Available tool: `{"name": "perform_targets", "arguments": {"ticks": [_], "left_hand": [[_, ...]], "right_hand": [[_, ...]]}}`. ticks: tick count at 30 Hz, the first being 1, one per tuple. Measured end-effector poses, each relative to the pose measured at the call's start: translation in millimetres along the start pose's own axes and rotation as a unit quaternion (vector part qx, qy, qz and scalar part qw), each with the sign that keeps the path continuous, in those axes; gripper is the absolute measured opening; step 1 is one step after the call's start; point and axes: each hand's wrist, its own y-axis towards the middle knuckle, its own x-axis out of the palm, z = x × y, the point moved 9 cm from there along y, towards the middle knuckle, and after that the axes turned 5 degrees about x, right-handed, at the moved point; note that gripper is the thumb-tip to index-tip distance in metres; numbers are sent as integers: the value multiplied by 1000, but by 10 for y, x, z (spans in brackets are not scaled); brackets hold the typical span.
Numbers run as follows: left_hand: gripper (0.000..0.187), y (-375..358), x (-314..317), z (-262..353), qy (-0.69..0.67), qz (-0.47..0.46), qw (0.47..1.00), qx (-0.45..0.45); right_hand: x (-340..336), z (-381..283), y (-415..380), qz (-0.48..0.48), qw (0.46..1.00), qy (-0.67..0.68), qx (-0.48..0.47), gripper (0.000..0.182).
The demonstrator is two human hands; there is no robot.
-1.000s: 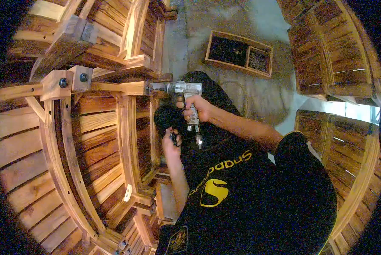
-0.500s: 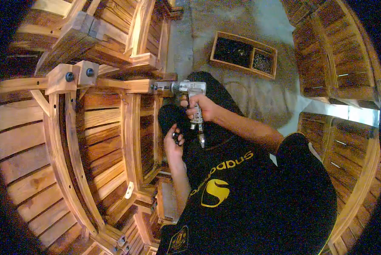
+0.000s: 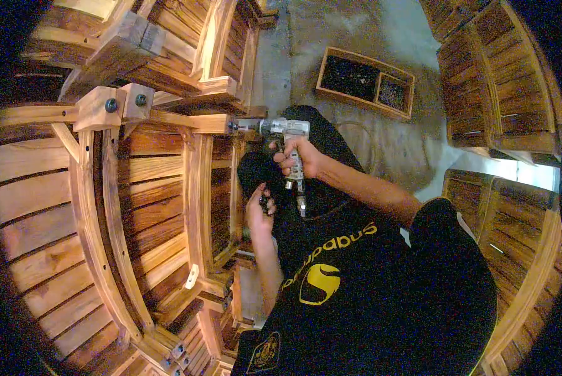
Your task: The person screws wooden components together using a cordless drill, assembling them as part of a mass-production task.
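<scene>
My right hand [image 3: 301,158] is wrapped round the grip of a silver-grey power tool [image 3: 290,128]. The tool's nose points left, at the end of a wooden rail [image 3: 211,123] where a dark bolt head shows. Below it, my left hand [image 3: 261,210] is curled, palm up, around small dark pieces of hardware [image 3: 265,203]. A metal fitting [image 3: 301,205] hangs under the tool's grip. Left of my hands stands a slatted wooden frame [image 3: 159,169] with dark bolts [image 3: 111,104] in its upper blocks.
On the floor ahead lies a wooden box [image 3: 365,81] with two compartments, holding dark hardware and smaller pieces. Slatted wooden panels [image 3: 500,81] stand at the right. More wooden frames [image 3: 212,326] are at the lower left. A thin hose loops on the floor.
The whole view has shifted slightly, so the frames, box and hands appear a little further right. Both hands keep their hold, and the tool stays at the rail end.
</scene>
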Motion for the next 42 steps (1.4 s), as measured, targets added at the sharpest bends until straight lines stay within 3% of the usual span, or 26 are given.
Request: {"name": "perform_targets", "arguments": {"ticks": [5,10,15,30,42], "left_hand": [[23,61,32,4,-31,-47,998,11],[23,36,45,19,-14,-28,1000,6],[23,-47,28,42,6,11,1000,12],[24,-69,-89,-12,2,-7,1000,24],[31,-197,161,138,110,-22,991,74]], "right_hand": [[18,-11,-54,-23,1000,-10,-1,39],[25,-53,-45,-43,999,-14,-20,42],[10,-32,-44,-46,999,11,-18,38],[50,-42,-61,-30,999,1,-33,32],[49,-49,-73,-25,999,0,-27,32]]}}
